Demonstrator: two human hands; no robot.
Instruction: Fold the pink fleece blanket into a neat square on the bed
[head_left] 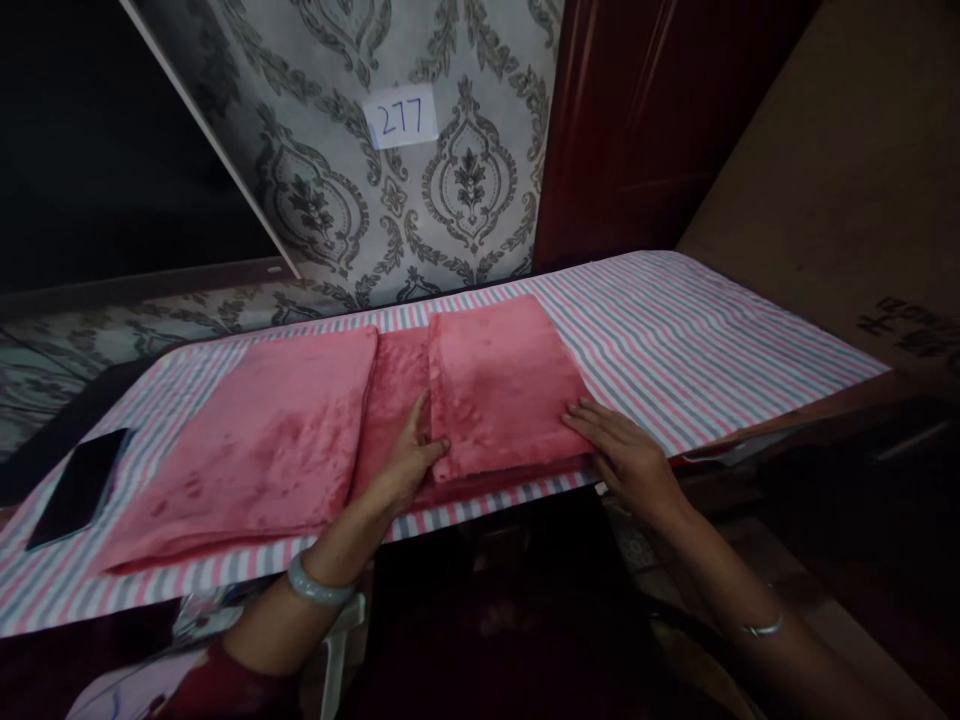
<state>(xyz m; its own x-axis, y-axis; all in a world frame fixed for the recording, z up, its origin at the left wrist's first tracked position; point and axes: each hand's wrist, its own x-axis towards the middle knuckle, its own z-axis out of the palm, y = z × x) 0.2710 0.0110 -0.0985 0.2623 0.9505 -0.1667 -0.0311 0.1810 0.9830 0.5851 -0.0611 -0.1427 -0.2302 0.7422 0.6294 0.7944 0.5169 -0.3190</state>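
A pink plush cloth point(499, 385) lies on a striped cover, its right part folded over into a square-edged flap. Its left part point(277, 420) is folded over too, and a darker strip of the same cloth point(397, 375) shows between the two. My left hand point(411, 455) is at the near left corner of the right flap, thumb touching the edge and index finger stretched along it; the other fingers are partly hidden. My right hand point(630, 455) rests with its fingers extended on the flap's right edge, near the front. Both hands look open.
A striped pink, grey and white cover point(697, 340) drapes the table. On its left end lies a dark phone point(79, 488). Behind stand a dark screen point(127, 150) and a patterned wall with a paper marked 277 point(401, 117). A large cardboard box point(840, 190) borders the right.
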